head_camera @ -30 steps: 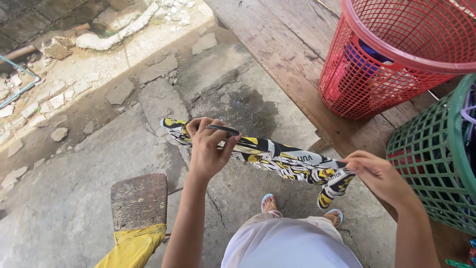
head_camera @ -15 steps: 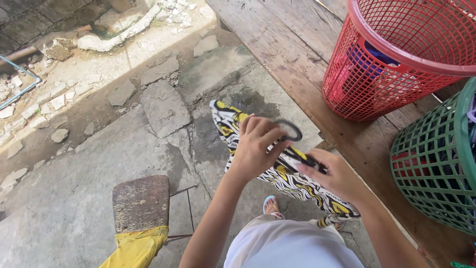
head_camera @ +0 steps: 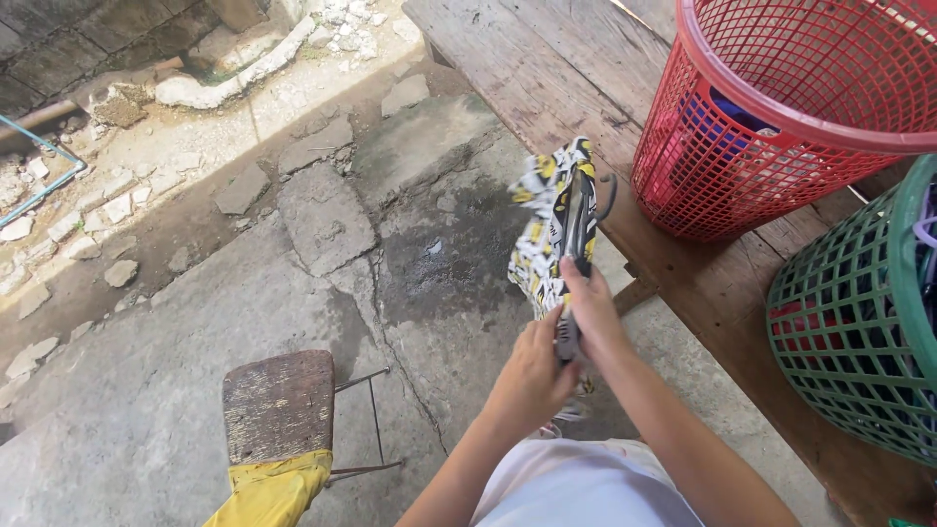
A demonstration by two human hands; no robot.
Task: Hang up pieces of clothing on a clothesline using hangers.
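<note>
No packages, labels, signs or screens show here; the only lettering is a printed pattern on the yellow, black and white cloth (head_camera: 549,229).

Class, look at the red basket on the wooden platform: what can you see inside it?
Through the mesh of the red basket show a blue cloth and something pinkish lower down. The rest of its inside lies outside the picture.

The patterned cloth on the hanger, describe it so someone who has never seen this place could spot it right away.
Start at the long wooden platform carrying a red mesh plastic basket and a green one. Just off its near edge, above the cracked concrete floor, both hands, left hand and right hand, hold up a dark hanger with a cloth draped on it. It is the only yellow, black and white print here.
</note>
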